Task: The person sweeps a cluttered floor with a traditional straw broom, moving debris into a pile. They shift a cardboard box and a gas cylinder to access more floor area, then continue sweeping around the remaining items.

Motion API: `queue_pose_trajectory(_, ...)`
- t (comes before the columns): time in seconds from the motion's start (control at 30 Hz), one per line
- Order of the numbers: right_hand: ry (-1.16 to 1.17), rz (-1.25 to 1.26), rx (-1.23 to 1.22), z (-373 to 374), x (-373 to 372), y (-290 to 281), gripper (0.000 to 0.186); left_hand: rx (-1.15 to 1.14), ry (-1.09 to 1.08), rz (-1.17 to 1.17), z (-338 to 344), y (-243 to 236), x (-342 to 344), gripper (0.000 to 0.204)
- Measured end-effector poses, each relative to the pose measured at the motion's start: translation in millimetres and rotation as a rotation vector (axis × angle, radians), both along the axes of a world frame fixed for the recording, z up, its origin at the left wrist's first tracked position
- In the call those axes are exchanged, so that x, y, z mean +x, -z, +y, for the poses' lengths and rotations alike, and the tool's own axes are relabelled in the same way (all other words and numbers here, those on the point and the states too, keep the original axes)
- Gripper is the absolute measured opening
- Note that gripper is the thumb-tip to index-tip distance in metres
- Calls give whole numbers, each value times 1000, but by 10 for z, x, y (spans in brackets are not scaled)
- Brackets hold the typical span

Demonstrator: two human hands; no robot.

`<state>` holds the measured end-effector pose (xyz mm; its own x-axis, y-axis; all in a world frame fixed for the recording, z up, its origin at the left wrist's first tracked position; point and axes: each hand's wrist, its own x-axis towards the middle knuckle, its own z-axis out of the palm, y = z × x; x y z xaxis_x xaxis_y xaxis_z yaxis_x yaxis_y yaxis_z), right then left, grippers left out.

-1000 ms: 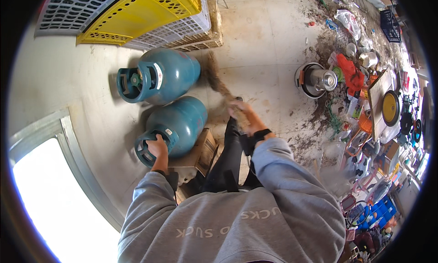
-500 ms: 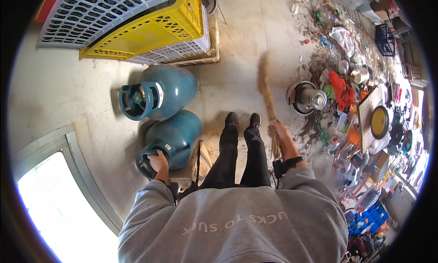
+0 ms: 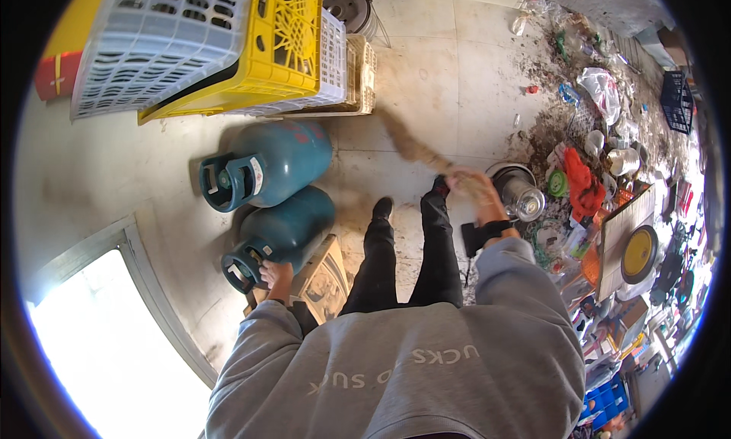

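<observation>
Two teal gas cylinders lie beside each other on the floor at my left. My left hand is closed on the collar of the nearer gas cylinder. The farther gas cylinder lies just beyond it, its collar toward the wall. In my right hand is a straw broom, gripped by its handle and held out in front of my feet. Motion smears the broom's brush end, which points ahead and left, near the stacked crates. My right fingers are partly blurred but wrapped round the handle.
Stacked plastic crates stand at the far left. Right of my feet is a round metal pot with a clear jar in it. Dirt, bags and household clutter spread along the right. A cardboard box sits by my left leg.
The broom has swung leftward, and my right hand has moved forward with it. My right foot is now farther forward than my left. My left hand stays on the nearer cylinder's collar.
</observation>
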<state>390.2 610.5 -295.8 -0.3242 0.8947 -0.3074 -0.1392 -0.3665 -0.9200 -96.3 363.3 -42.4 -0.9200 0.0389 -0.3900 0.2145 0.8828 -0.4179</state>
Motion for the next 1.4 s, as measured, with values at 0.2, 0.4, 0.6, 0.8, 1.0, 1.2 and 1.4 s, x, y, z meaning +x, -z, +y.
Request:
queue_pose_trajectory(0.2,226,182,-926,1305,1093,-440,13,-7,297,-409,566,342,785,59)
queue_pose_trajectory(0.4,476,-25,-542,896,842,-1112,23,138,519,-586,1231,774,1072,53)
queue_pose_trajectory(0.6,592,-114,-638,-47,493,-1775,58,234,469,-926,2521,968,1223,48)
queue_pose_trajectory(0.8,811,228,-849,-436,334,-2227,46,-104,600,-1316,3647,539,2893,58)
queue_pose_trajectory(1.0,1011,362,-677,-244,516,-2409,33,-400,57,-1315,3479,944,4574,51)
queue_pose_trajectory(1.2,1319,1082,-500,-695,870,-1729,51,-334,11,-1273,3977,1300,5364,31)
queue_pose_trajectory(1.4,2120,1120,-896,-1395,845,-22,36,-440,-56,-1376,4776,1359,6134,29)
